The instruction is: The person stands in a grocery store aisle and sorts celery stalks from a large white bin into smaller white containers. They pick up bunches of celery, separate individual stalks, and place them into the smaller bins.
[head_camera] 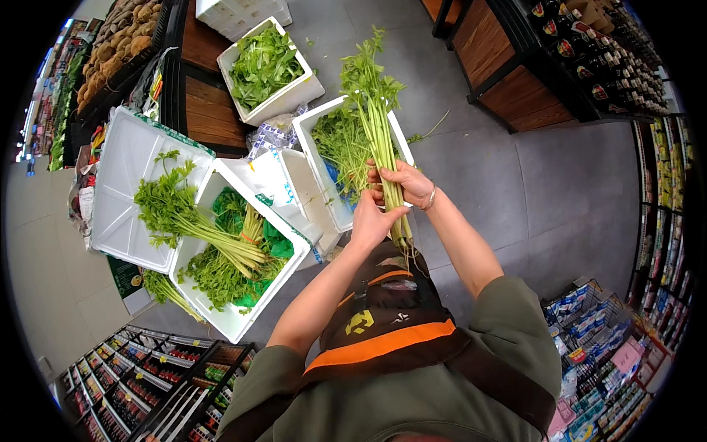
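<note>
Both of my hands are around one bunch of leafy celery [381, 138], its leaves pointing away from me and its rooted ends near my apron. My right hand [406, 181] grips the stalks from the right, a bracelet at its wrist. Lower on the stalks, my left hand [375, 215] holds them from the left. Beneath the bunch stands a white foam box [309, 145] with loose leafy stems inside. To the left, an open foam box [276, 287] contains more greens and green plastic; another bunch of celery [221, 237] lies across its edge.
A foam box of leafy greens [265, 69] stands farther off beside a wooden display stand [212, 110]. Its white foam lid [143, 193] leans by the left box. A bottle display [513, 83] is at right, a wire basket rack [596, 342] at lower right.
</note>
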The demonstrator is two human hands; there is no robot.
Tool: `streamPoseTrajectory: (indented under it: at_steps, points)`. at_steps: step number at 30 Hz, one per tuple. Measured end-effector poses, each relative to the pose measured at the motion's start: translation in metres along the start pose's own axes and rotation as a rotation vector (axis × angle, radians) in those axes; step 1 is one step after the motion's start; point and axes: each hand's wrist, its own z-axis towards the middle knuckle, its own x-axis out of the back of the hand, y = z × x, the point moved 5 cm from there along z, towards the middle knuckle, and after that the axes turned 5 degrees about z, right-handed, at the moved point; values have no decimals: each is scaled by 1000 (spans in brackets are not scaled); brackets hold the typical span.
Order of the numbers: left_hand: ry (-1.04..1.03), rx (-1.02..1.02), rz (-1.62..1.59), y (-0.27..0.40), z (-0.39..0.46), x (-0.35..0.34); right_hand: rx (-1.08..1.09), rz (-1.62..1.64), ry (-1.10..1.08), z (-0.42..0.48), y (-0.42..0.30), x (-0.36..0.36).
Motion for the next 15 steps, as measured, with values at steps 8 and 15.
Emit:
streamPoseTrajectory:
  at_steps: [8, 15]
  points:
    - [-184, 226, -570, -24, 5, 9, -10, 13, 7, 15, -3, -8]
    - [-28, 423, -649, -42, -10, 36, -31, -73, 183, 13, -1, 3]
